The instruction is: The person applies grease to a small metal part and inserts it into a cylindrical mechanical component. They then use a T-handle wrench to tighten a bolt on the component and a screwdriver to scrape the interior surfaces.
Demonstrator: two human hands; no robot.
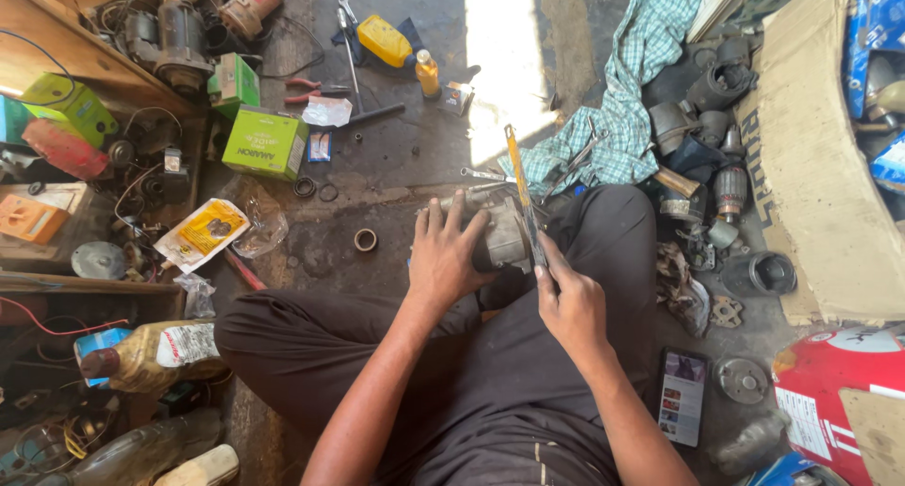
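two green boxes [268, 143], two hands [443, 250], one phone [682, 396], one checked cloth [632, 90]

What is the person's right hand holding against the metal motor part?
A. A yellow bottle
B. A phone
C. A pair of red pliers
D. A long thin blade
D: the right hand grips a long thin blade laid along the metal motor part, which the left hand steadies.
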